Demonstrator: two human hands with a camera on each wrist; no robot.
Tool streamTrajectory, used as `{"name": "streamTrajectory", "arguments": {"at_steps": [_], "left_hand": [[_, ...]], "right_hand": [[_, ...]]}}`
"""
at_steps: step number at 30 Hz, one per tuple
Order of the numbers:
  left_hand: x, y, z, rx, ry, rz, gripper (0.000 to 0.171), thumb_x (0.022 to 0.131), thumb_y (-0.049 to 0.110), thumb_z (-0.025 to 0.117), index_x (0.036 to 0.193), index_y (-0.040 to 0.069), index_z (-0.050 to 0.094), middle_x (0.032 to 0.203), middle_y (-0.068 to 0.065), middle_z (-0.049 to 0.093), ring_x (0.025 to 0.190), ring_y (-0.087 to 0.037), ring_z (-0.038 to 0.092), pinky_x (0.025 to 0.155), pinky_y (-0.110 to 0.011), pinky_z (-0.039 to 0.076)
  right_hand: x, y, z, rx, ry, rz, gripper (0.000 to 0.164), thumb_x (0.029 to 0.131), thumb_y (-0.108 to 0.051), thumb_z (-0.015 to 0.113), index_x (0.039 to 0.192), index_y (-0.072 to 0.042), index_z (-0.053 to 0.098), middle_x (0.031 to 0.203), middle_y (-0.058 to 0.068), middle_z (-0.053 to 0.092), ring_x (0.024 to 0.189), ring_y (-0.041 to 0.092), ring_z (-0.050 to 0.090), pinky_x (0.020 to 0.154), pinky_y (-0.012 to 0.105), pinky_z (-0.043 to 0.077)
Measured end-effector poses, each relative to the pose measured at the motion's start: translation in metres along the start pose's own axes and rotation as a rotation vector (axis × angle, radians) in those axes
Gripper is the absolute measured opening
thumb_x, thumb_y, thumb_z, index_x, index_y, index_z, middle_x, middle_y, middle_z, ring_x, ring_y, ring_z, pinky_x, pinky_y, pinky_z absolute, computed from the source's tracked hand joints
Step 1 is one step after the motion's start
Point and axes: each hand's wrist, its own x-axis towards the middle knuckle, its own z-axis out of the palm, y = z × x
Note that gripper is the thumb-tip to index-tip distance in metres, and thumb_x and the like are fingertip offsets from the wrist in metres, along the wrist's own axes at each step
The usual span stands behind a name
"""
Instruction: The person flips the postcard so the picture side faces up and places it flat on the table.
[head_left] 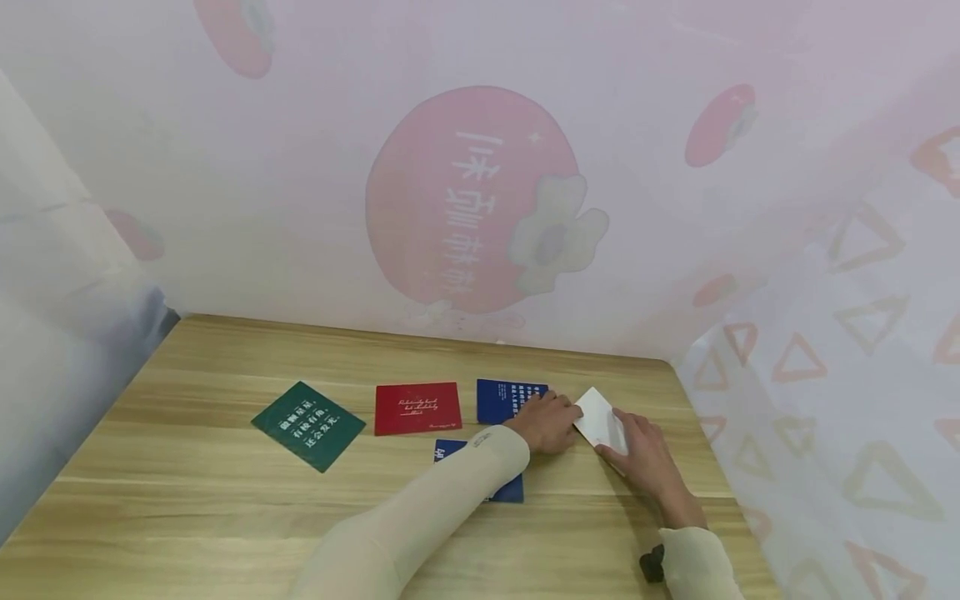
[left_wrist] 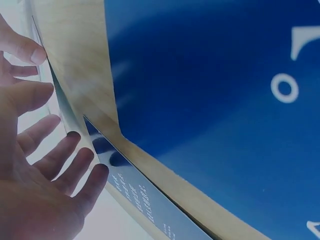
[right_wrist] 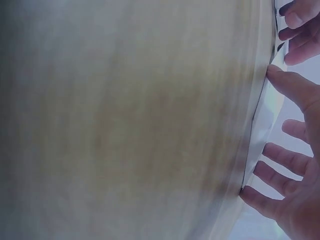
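At the right of the table in the head view, my right hand (head_left: 651,462) holds a white card (head_left: 597,417) across its width, thumb at one edge and fingers at the opposite one. My left hand (head_left: 550,421) is just left of it, fingertips right at the card's left corner. Partly under that left hand lies a blue card (head_left: 501,400) with white writing. A second blue card (head_left: 510,490) is partly hidden by the left forearm. Spread, loosely bent fingers (left_wrist: 92,187) show in the left wrist view, close over the blue card's edge.
Further left on the wooden table (head_left: 187,467) lie a red card (head_left: 417,421) with pale script and a green card (head_left: 307,425) turned like a diamond. A pale patterned curtain (head_left: 300,167) borders the table's back and sides. A small black object (head_left: 652,564) sits by the right cuff.
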Motion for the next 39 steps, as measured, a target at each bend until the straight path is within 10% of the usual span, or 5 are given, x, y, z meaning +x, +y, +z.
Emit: {"name": "streamTrajectory", "arguments": {"at_steps": [20, 39], "left_hand": [[-0.002, 0.009, -0.001, 0.324, 0.06, 0.082, 0.049, 0.11, 0.039, 0.066, 0.158, 0.036, 0.055, 0.151, 0.005, 0.061, 0.142, -0.018, 0.056, 0.119, -0.041, 0.049], [0.0, 0.002, 0.005, 0.356, 0.099, 0.09, 0.042, 0.109, 0.04, 0.067, 0.151, 0.036, 0.063, 0.148, 0.007, 0.066, 0.137, -0.016, 0.06, 0.115, -0.039, 0.051]], "right_hand": [[-0.01, 0.001, 0.003, 0.012, 0.035, -0.132, 0.064, 0.096, -0.024, 0.083, 0.149, 0.004, 0.059, 0.148, 0.03, 0.064, 0.129, 0.055, 0.062, 0.108, 0.067, 0.051], [-0.017, 0.004, -0.001, 0.026, -0.042, -0.127, 0.067, 0.099, -0.032, 0.081, 0.153, 0.001, 0.058, 0.158, 0.033, 0.054, 0.143, 0.057, 0.052, 0.115, 0.072, 0.045]]}}
